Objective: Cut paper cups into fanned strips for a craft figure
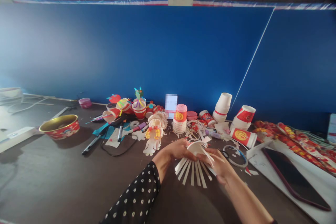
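Holding at the nearest point: a left hand [178,149], its forearm in a black sleeve with white dots [136,196], and a right hand [216,164], bare to the forearm. Both hands are closing together on one white paper cup [195,148], its wall cut into narrow strips [193,173] that are splaying out below the hands, their tips hanging just above the dark surface [52,182]. Open room is lying to the left of the hands, where a broad stretch of that surface is running toward the left side. Just right of the strips, a white loop [236,155] and paper scraps [249,171] are resting near the edge of a white board [262,157], which is carrying a dark phone [295,178]. Just beyond the hands, a paper hand cut-out [152,146] is lying beside a black cord [118,150], a black marker [120,132] and a tape roll [134,124]. Farther left, a red bowl with a gold interior [60,126] is standing apart. Along the back are decorated paper cups [139,108], a central cup stack [180,119], white cups [222,106], a red-printed cup lying on its side [243,137] and red patterned wrapping [296,143]. Behind them, a blue wall [157,52] is closing off the surface.
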The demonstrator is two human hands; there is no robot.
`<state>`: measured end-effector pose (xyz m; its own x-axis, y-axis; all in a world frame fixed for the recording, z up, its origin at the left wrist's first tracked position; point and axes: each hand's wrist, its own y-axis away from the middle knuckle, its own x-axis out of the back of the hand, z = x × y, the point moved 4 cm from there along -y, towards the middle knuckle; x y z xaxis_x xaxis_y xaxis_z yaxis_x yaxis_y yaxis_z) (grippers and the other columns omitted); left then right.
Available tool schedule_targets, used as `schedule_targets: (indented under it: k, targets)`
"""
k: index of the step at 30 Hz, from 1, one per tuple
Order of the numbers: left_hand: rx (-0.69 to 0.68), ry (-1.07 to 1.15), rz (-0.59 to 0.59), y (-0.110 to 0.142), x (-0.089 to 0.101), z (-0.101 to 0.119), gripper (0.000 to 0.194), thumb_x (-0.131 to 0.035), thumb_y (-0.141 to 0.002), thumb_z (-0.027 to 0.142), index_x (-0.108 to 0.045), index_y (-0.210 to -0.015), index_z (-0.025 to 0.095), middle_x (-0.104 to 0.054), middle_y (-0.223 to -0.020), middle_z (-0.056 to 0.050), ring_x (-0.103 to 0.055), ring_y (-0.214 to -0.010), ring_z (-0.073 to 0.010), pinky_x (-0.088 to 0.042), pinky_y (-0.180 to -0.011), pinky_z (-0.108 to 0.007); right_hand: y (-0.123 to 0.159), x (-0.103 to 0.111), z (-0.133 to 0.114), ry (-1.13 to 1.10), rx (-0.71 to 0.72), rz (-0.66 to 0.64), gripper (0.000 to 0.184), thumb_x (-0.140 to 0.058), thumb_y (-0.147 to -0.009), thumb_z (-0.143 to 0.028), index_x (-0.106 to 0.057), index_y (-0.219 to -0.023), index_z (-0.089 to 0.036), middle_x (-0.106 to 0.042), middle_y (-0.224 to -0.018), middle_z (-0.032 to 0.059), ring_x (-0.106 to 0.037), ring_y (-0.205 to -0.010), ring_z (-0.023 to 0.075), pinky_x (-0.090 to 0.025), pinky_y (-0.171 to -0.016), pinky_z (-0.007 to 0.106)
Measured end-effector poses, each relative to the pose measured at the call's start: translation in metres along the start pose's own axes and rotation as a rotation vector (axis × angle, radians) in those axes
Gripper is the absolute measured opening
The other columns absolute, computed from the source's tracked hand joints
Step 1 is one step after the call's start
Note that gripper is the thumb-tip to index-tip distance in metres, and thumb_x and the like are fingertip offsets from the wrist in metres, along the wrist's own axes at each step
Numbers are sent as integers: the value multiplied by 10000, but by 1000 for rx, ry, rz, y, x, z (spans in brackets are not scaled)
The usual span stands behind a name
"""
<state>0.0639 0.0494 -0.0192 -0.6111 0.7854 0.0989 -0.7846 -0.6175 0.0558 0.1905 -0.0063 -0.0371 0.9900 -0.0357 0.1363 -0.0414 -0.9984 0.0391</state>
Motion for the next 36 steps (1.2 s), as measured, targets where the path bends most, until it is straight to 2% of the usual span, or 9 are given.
schedule_targets:
  k: [6,12,15,19,22,28,36]
  targets:
    - [-51,29,-11,-2,2,-3,168,-705,-448,193,-599,-548,108,-492,-509,44,-402,-506,-82,-324,-531,-231,0,-1,-3,98,86,63,256,-641,-627,-386,-614,-551,-144,-549,-453,0,-509,-461,142,-343,-443,227]
    - [74,93,90,-2,4,-7,182,-692,-440,154,-626,-605,115,-561,-560,27,-473,-552,-109,-369,-586,-247,-4,3,-8,201,224,179,223,-653,-635,-368,-650,-647,-146,-611,-581,7,-535,-581,160,-369,-528,237]
    - [110,35,115,0,3,-5,174,-691,-447,148,-625,-607,123,-549,-544,43,-468,-548,-103,-367,-586,-241,-6,8,-4,227,259,255,230,-626,-665,-385,-653,-641,-157,-632,-612,19,-553,-615,176,-380,-542,244]
    - [87,-83,90,0,3,-3,126,-692,-464,157,-622,-564,128,-490,-482,71,-427,-522,-82,-352,-582,-226,-9,12,3,211,272,292,188,-626,-667,-359,-667,-626,-180,-679,-700,48,-596,-701,215,-432,-612,270]
    - [84,-82,62,-2,3,-6,142,-700,-456,158,-633,-579,134,-507,-497,73,-445,-544,-87,-363,-604,-225,-9,13,6,158,245,296,191,-637,-656,-356,-687,-698,-177,-695,-747,66,-618,-737,237,-464,-667,302]
    - [66,-46,-5,-2,2,-8,178,-717,-447,179,-643,-603,136,-552,-549,58,-483,-588,-101,-377,-632,-223,-6,4,5,0,177,223,321,-611,-674,-384,-669,-842,-116,-700,-744,88,-647,-703,249,-504,-614,314]
    - [142,-89,130,2,4,-4,123,-692,-454,154,-616,-545,122,-486,-472,68,-421,-511,-82,-353,-564,-219,-6,4,-5,7,181,134,254,-673,-627,-364,-695,-784,-165,-703,-799,62,-626,-786,241,-481,-703,307]
